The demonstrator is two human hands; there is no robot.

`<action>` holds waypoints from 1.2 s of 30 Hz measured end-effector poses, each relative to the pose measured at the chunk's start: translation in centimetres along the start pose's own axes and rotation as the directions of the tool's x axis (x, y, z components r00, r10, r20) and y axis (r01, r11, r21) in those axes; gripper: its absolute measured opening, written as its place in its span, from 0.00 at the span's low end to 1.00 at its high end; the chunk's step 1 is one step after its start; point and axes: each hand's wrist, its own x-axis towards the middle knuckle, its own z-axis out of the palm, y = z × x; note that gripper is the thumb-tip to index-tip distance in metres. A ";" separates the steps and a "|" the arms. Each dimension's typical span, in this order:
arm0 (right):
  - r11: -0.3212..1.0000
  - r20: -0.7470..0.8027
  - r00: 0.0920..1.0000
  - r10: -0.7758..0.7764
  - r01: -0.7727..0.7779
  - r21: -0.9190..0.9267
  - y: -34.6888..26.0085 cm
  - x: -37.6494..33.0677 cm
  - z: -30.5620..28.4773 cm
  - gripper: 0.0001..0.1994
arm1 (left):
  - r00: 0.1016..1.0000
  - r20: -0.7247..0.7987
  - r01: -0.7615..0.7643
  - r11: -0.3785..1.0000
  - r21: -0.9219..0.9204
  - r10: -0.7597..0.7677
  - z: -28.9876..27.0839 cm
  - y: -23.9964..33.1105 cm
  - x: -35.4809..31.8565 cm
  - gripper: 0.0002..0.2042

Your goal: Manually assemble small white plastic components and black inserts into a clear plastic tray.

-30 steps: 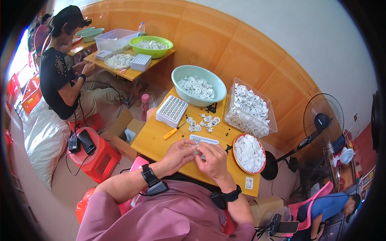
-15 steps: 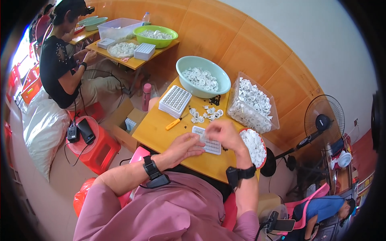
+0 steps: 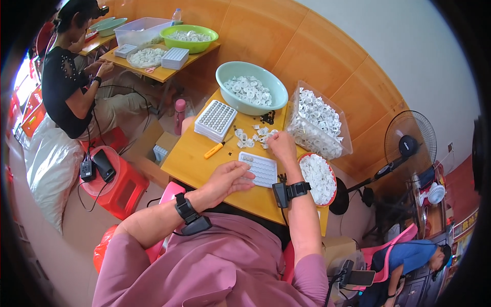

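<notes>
A white tray (image 3: 260, 170) with rows of small hollows lies on the yellow table in front of me, a few pieces sitting at its far left corner. My left hand (image 3: 229, 180) is at the tray's near left edge, thumb and fingers apart, with nothing visible in it. Beyond the tray, my right hand (image 3: 283, 147) reaches to the small loose white plastic parts (image 3: 250, 137). Its fingers are bent together at the pile's right side; what they pinch is too small to make out.
Around the tray are a stack of filled trays (image 3: 216, 119), a yellow-handled screwdriver (image 3: 214, 150), small black pieces (image 3: 267, 117), a pale green basin (image 3: 279, 97), a clear bin (image 3: 319, 123) and a red-rimmed bowl (image 3: 318, 179) of white parts. A fan (image 3: 409, 146) stands right; a co-worker (image 3: 69, 77) sits left.
My right hand has moved from above the tray away to the loose white parts, uncovering the tray. The left hand stays beside the tray, and the whole view has shifted slightly.
</notes>
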 end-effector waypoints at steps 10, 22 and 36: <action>0.966 0.120 0.986 0.116 -0.140 0.217 2.1 -1.6 -0.8 0.10 | 1.000 0.006 0.003 1.000 0.011 -0.003 0.1 0.0 0.0 0.13; 0.689 0.468 0.869 -0.161 -0.240 0.684 -3.8 -8.4 -6.4 0.10 | 0.996 0.035 -0.083 0.996 0.016 0.083 0.3 0.2 0.1 0.21; 0.894 -0.029 0.921 -0.389 0.385 0.228 -3.9 -9.0 -3.8 0.07 | 0.945 -0.200 -0.298 0.936 -0.187 0.260 -0.4 1.8 0.5 0.18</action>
